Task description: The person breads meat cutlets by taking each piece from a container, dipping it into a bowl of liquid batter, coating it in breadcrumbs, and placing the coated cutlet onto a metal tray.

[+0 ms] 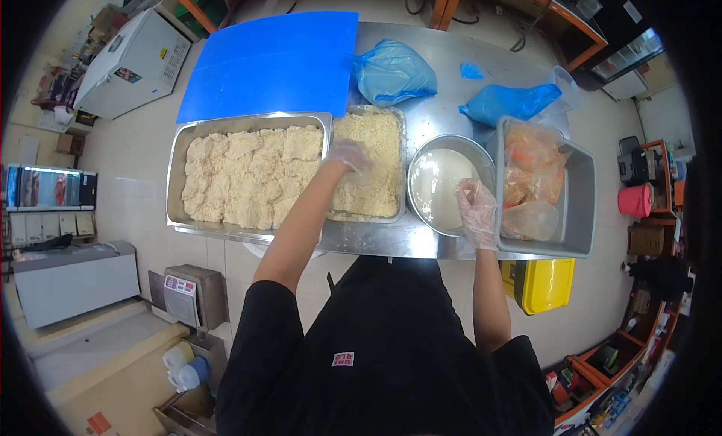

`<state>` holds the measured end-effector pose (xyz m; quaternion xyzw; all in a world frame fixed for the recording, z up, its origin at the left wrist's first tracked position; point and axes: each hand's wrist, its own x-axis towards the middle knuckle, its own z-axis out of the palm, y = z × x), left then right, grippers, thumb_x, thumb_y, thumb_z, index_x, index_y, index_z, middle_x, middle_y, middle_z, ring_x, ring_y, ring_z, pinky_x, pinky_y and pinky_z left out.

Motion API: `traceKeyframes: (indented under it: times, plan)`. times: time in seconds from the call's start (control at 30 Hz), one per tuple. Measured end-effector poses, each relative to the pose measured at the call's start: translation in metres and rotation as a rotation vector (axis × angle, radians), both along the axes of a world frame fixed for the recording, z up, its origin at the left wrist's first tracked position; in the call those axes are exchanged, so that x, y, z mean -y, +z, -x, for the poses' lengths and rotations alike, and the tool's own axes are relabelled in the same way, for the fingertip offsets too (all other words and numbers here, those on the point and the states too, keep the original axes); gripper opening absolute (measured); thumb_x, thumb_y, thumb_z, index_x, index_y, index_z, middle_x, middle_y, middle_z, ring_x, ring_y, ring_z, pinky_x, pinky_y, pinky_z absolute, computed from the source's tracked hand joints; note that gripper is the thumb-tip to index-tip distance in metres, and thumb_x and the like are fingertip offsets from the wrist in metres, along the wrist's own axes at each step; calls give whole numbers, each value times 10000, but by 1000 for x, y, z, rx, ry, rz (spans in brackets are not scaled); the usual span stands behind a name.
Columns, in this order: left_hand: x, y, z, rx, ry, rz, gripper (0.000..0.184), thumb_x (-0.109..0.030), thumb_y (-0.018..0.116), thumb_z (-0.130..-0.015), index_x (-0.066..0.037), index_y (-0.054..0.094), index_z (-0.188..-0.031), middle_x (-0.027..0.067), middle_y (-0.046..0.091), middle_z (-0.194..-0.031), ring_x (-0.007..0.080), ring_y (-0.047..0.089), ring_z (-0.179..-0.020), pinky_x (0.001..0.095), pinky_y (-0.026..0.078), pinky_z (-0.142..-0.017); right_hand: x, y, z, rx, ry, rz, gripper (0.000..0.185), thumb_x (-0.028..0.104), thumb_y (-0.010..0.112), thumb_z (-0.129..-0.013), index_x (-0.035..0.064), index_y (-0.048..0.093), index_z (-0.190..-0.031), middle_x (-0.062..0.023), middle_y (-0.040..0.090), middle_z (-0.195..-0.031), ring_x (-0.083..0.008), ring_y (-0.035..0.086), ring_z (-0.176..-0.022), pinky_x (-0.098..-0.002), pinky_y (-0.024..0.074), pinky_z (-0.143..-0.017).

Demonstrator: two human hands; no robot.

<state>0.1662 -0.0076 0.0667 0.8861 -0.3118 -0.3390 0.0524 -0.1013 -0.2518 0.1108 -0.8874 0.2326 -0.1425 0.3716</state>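
Observation:
My left hand (351, 156), in a clear plastic glove, is over the tray of pale breadcrumbs (380, 184). Its fingers are smeared by motion against the crumbs, so their grip is unclear. To the left, a large metal pan (174, 188) holds several crumb-coated pieces (252, 176) packed close together. My right hand (477, 212), gloved too, is at the right rim of a round metal pot (413, 203) of whitish liquid (444, 176). Its fingers are curled together, and whatever is inside them, if anything, is hidden.
A grey bin (579, 203) at the right holds plastic bags with orange contents (532, 161). Blue bags (395, 71) and a blue board (271, 63) lie along the steel table's (451, 52) far side. A yellow container (547, 285) stands below at the right.

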Motion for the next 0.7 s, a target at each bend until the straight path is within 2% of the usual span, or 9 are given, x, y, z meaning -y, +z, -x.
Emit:
traceKeyframes:
  times: [0.1, 0.2, 0.3, 0.4, 0.5, 0.6, 0.7]
  plan:
    - [-5, 21, 9, 45, -10, 25, 704, -587, 771, -806, -77, 714, -1288, 207, 711, -1295, 379, 652, -1244, 460, 521, -1036, -1, 2, 1, -35, -5, -12, 122, 127, 741, -930, 82, 691, -1033, -97, 592, -763, -226, 572, -662, -410, 494, -666]
    - [-14, 16, 7, 51, -16, 96, 572, -507, 799, -801, -103, 765, -1204, 187, 742, -1236, 339, 717, -1144, 437, 555, -987, -4, 7, 0, -43, -19, -13, 120, 129, 738, -931, 83, 695, -1033, -101, 604, -771, -222, 578, -668, -408, 496, -668]
    - [-10, 13, 0, -84, -29, -16, 632, -514, 775, -830, -81, 722, -1286, 196, 717, -1279, 363, 660, -1223, 452, 521, -1037, -2, -1, 0, 3, -7, -39, 122, 133, 738, -931, 84, 695, -1033, -101, 615, -782, -217, 585, -675, -405, 500, -670]
    - [-17, 16, 6, 0, -40, 111, 560, -482, 758, -854, -104, 741, -1266, 178, 727, -1262, 356, 660, -1221, 452, 520, -1034, -1, -3, 0, -7, 6, -6, 120, 136, 737, -935, 83, 694, -1034, -100, 624, -793, -219, 594, -679, -402, 506, -672]
    - [-28, 14, 11, 45, -56, 265, 461, -408, 731, -882, -120, 759, -1241, 167, 743, -1213, 355, 665, -1191, 464, 515, -1034, 0, -1, -1, -72, -13, -49, 141, 157, 758, -941, 69, 714, -1042, -73, 617, -799, -178, 560, -674, -368, 492, -666]
    - [-35, 45, 24, 152, -159, 303, 390, -339, 721, -891, -111, 769, -1203, 164, 755, -1149, 359, 681, -1127, 473, 516, -1015, -1, -2, -1, -17, 16, 24, 146, 163, 759, -944, 69, 714, -1046, -74, 622, -803, -177, 566, -679, -364, 494, -670]
    - [-47, 74, 37, 176, -136, 448, 349, -293, 719, -896, -93, 768, -1178, 167, 756, -1122, 363, 693, -1062, 477, 521, -1000, 0, -4, 0, -31, 25, 50, 126, 148, 742, -942, 86, 688, -1037, -106, 632, -802, -238, 602, -685, -412, 507, -679]
